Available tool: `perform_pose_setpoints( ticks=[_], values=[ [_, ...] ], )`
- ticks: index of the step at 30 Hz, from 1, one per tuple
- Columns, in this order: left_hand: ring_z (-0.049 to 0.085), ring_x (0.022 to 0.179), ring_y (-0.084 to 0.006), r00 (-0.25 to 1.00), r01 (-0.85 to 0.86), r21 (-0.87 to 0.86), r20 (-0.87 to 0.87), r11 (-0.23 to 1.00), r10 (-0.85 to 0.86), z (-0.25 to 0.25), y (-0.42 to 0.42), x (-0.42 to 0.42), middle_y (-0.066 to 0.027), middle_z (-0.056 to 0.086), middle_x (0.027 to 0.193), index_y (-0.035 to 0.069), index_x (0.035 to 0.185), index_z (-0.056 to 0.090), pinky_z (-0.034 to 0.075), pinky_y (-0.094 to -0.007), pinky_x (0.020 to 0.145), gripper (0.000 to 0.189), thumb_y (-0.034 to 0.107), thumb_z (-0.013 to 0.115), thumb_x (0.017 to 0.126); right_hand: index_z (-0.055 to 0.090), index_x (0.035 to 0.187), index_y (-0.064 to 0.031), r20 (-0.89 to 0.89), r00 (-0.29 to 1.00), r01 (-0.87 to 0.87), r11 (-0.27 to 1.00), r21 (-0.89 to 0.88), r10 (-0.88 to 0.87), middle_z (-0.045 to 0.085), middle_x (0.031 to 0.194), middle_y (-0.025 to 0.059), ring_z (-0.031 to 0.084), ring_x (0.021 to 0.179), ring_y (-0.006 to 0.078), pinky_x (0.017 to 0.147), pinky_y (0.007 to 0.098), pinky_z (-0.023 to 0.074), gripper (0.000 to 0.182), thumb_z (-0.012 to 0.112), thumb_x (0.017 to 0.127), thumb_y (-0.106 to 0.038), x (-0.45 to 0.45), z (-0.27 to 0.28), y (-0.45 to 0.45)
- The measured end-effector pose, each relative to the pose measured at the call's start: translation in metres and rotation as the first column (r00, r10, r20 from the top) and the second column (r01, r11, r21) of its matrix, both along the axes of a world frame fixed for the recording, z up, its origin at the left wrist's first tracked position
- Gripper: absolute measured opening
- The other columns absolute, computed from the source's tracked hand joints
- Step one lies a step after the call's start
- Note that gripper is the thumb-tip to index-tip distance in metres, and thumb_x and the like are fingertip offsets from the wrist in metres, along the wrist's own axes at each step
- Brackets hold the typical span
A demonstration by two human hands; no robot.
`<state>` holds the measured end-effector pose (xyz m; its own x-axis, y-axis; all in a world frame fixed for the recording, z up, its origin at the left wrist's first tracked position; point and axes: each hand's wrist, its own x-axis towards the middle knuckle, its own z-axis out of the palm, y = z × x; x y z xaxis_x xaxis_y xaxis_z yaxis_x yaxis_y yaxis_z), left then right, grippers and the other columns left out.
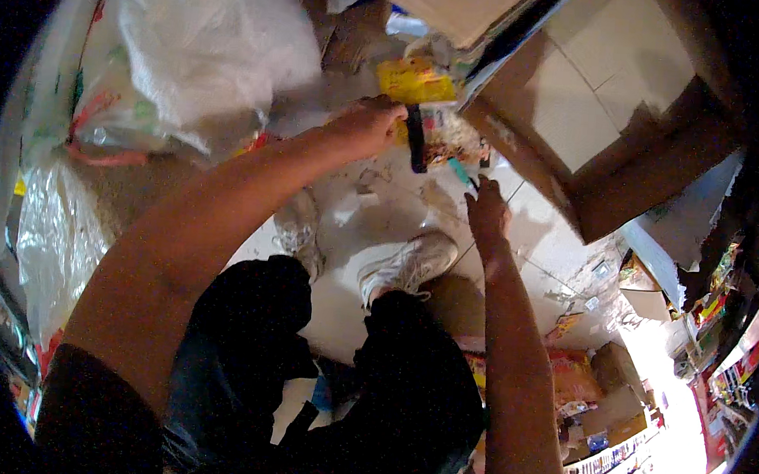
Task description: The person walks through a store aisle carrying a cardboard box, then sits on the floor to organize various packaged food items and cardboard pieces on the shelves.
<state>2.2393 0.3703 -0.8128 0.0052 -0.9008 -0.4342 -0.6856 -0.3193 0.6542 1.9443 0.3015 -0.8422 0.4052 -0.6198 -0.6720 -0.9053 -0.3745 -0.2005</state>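
Observation:
My left hand (374, 127) is closed around a black strip-like object (416, 138), whose lower end hangs past my fingers. Just beyond that hand is a yellow packet (416, 81) bearing red writing; whether my fingers touch it is unclear. A slim tool with a teal part (460, 171) and a dark part is gripped in my right hand (489, 212), its teal end pointing up and left. Its exact kind is too blurred to tell. Both hands are over the littered tile floor, ahead of my light-coloured shoe (410, 262).
At the right stands a large open cardboard box (657, 169), with pale tiles visible through it. White plastic bags (209, 44) bulge at the upper left. Clear plastic wrap (56, 250) lies below them. Stocked shelves (613, 469) show at the lower right, beside bright light.

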Motion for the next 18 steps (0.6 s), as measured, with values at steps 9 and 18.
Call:
perform_pose_setpoints(
  ticks=[9,18],
  values=[
    [0.062,0.088,-0.0346,0.948,-0.033,-0.140,0.308,0.990,0.076,-0.072,-0.036,0.035,-0.0195,0.062,0.104,0.007,0.129,0.043,0.050,-0.0433,0.079,0.061,0.030,0.067,0.078,0.052,0.100,-0.0079,0.110,0.990,-0.077,0.989,-0.123,0.091,0.058,0.096,0.0147,0.065,0.072,0.0328,0.059,0.0428,0.0532,0.016,0.047,0.085,-0.009,-0.036,-0.059,0.002],
    [0.054,0.102,-0.0355,0.958,-0.093,-0.203,0.250,0.975,0.143,-0.152,-0.033,0.039,-0.0224,0.054,0.109,-0.006,0.115,0.052,0.045,-0.0422,0.088,0.073,0.042,0.076,0.065,0.053,0.117,-0.0059,0.313,0.933,-0.015,0.890,-0.455,0.175,0.058,0.110,0.0200,0.056,0.103,0.0318,0.079,0.0426,0.0482,0.035,0.055,0.085,-0.021,-0.013,-0.023,-0.037]
  ],
)
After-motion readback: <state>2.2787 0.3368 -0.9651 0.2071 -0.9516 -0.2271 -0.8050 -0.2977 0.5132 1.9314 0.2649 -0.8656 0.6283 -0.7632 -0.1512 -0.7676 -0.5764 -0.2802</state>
